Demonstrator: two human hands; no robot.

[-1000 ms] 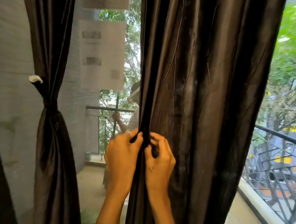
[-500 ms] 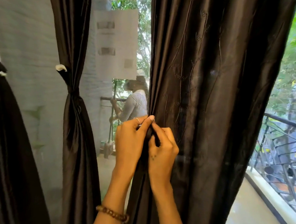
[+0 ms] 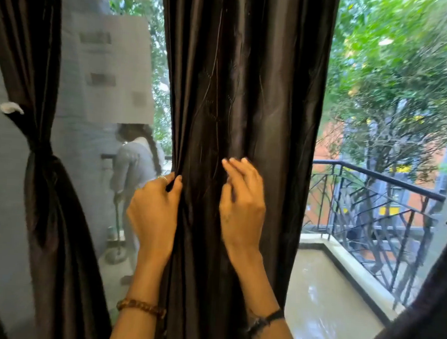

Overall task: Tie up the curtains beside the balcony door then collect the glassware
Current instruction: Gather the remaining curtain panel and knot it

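Dark brown satin curtain (image 3: pixel 242 117) hangs loose, frame centre. My left hand (image 3: pixel 153 212) pinches its left edge, gathering folds for tying. My right hand (image 3: pixel 241 205) rests fingers relaxed on fabric, gripping nothing. Tied matching curtain (image 3: pixel 44 183) at left. No glassware visible.

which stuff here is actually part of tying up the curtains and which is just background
Part of the job:
- loose dark brown satin curtain, hanging untied
- left hand, gripping the curtain's left edge
- right hand, fingers relaxed against the fabric
- already tied dark brown curtain at left

Just background:
- black metal balcony railing
- person in pale clothing on the balcony
- green trees

No glassware in view.
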